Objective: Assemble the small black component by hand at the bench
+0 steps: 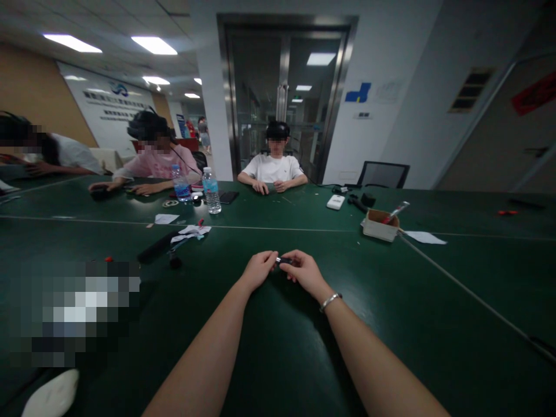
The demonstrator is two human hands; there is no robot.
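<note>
Above the green table [278,347], my two hands meet around a small black stick with a shiny silver end [284,260], perhaps a USB stick. My right hand [307,273], with a silver bracelet on its wrist, pinches the black part between thumb and fingers. The fingers of my left hand [259,270] are closed at the silver end and hide its tip. How the two ends join cannot be made out.
Water bottles [211,191], a black phone [229,197], paper scraps [191,233] and a dark cylinder [158,246] lie left. A small box [380,227], a white device [335,201] and paper [424,237] are right. Several people wearing headsets sit around.
</note>
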